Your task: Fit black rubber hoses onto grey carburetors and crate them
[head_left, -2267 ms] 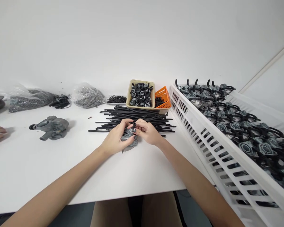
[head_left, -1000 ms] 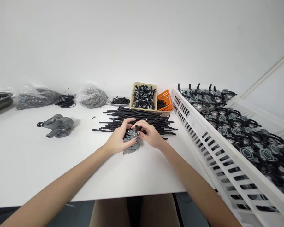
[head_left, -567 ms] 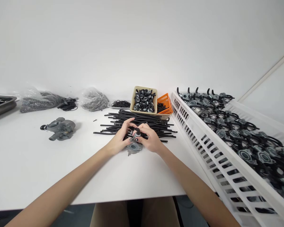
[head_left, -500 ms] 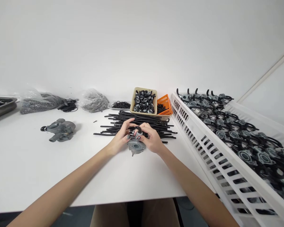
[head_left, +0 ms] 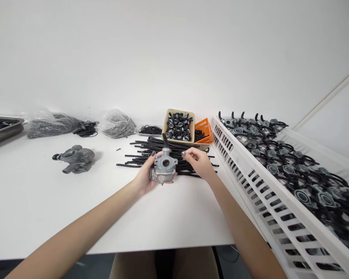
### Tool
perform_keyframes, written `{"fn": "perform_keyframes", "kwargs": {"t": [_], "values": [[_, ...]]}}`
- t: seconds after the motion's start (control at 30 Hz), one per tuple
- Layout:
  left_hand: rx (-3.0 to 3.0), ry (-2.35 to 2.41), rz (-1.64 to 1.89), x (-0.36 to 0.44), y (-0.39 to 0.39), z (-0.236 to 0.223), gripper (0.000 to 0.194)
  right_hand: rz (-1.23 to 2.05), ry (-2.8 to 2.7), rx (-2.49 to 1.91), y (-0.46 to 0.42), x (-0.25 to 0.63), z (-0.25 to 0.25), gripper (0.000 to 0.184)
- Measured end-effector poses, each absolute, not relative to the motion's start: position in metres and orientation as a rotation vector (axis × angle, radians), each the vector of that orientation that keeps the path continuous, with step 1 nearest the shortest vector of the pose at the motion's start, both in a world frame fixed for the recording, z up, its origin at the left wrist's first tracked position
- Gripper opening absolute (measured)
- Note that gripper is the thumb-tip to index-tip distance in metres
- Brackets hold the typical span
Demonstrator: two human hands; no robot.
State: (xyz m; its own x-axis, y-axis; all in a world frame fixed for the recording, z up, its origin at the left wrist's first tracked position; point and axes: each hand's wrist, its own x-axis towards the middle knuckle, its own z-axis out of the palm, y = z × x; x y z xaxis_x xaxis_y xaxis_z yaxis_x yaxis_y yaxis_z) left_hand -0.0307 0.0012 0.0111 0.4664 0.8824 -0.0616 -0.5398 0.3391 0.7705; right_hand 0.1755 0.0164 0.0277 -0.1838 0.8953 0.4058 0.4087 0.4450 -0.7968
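Left hand: gripping; left hand (head_left: 145, 179) cups the grey metal carburetor with black upright tube (head_left: 165, 168) from its left side and below, fingertips showing under the right side.
Right hand: fingers curled, thumb meeting fingertip; right hand (head_left: 200, 162) is apart from the carburetor, over the hoses; can't tell if anything small is pinched.
Carburetor: held round-port side toward the viewer, tube up, in front of the pile of straight black rubber hoses (head_left: 177, 144).
Gap between hands: narrow, hoses showing behind.
Front edge: white smooth table (head_left: 168, 221) ends in a straight edge, both forearms crossing it; white surface runs from the hands to that edge.
Left room: wide stretch of tabletop between left forearm and second grey metal carburetor (head_left: 77, 159), which lies well apart from the hands.
Right limit: long white slotted plastic crate (head_left: 258, 162) slants along the right side, right forearm near its wall.
Back limit: square cream plastic bin (head_left: 180, 111) and tilted orange plastic basket (head_left: 203, 124) stand just behind hoses, near the white wall (head_left: 163, 58).
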Motion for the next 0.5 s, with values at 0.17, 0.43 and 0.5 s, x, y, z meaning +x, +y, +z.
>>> {"fn": "perform_keyframes", "kwargs": {"t": [0.17, 0.43, 0.5], "values": [[0.597, 0.627, 1.214, -0.048, 0.013, 0.032, 0.054, 0.468, -2.302, -1.441, 0.007, 0.184, 0.032, 0.005], [0.513, 0.731, 1.335, -0.053, 0.02, 0.031, 0.054, 0.229, -2.438, -1.472, -0.005, 0.17, 0.03, 0.007], [0.519, 0.74, 1.335, -0.052, 0.02, 0.03, 0.053, 0.21, -2.459, -1.396, -0.006, 0.166, 0.028, 0.012]]}}
